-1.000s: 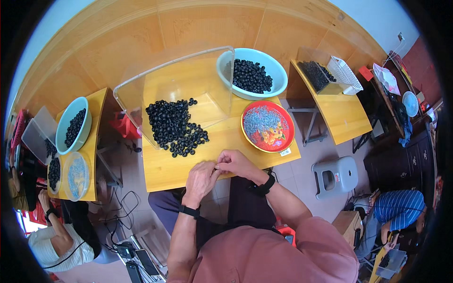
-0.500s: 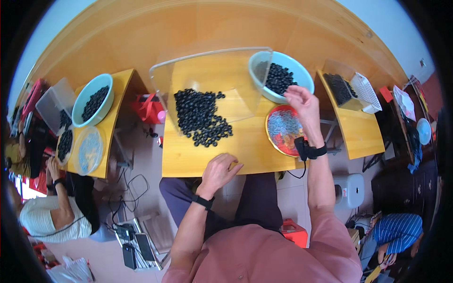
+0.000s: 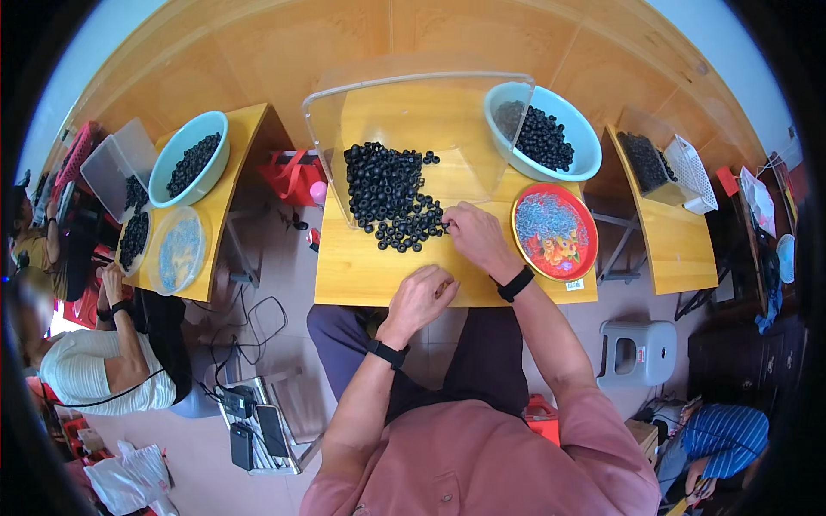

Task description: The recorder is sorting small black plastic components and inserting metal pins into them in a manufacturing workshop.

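Observation:
A heap of small black ring-shaped pieces [image 3: 383, 189] lies on the yellow table, partly inside a clear plastic bin [image 3: 469, 129] tipped on its side. At the heap's right edge, my right hand [image 3: 476, 236] has its fingertips pinched on a black piece. Closer to me, my left hand [image 3: 420, 299] rests by the table's front edge with curled fingers; what they hold, if anything, is hidden. On the right stands a red round tray [image 3: 575, 269] with small silvery metal pieces [image 3: 546, 217]. Behind it, a light blue basin [image 3: 585, 163] holds more black pieces.
Left of me, a person [image 3: 112, 361] works at another table [image 3: 249, 129] with a similar basin [image 3: 219, 159]. A yellow table [image 3: 680, 258] with a clear bin and white basket [image 3: 688, 176] stands right. A grey stool [image 3: 637, 353] and a phone-laden metal stand [image 3: 267, 421] flank me.
My right hand has moved from beside the blue basin leftward and nearer, down to the heap's edge. My left hand's fingers have curled in. The whole view has shifted slightly.

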Action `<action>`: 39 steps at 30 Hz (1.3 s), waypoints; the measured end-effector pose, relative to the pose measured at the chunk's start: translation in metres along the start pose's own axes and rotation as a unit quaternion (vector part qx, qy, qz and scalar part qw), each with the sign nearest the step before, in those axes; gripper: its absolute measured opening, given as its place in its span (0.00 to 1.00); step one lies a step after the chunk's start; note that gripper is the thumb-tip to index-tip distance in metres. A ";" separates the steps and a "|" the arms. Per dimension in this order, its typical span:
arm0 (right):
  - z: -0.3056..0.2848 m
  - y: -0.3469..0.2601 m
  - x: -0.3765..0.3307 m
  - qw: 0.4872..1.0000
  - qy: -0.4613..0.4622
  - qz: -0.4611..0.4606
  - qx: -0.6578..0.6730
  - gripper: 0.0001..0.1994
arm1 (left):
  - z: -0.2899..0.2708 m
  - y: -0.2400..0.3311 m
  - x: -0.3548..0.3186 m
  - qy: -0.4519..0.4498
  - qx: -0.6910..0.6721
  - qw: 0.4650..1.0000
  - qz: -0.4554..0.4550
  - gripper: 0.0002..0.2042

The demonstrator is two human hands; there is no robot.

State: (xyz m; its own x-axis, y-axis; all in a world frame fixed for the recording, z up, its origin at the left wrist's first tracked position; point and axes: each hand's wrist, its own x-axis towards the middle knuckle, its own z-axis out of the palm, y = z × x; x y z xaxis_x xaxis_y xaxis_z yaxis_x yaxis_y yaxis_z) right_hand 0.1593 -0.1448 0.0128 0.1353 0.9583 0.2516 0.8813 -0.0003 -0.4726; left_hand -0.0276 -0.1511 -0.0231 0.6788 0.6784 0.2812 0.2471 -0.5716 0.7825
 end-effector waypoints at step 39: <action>0.007 -0.022 -0.071 0.962 0.068 0.032 0.261 0.10 | 0.010 -0.027 0.001 0.050 -0.312 0.935 -0.163 0.08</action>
State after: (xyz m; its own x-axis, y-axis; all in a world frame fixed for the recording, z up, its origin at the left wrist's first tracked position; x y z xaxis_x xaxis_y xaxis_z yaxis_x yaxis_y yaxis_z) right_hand 0.1270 -0.2108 -0.0007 0.2715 0.9151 0.2983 0.5260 0.1185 -0.8422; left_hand -0.0267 -0.1392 -0.0492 0.5619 0.8272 -0.0030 -0.0422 0.0323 0.9986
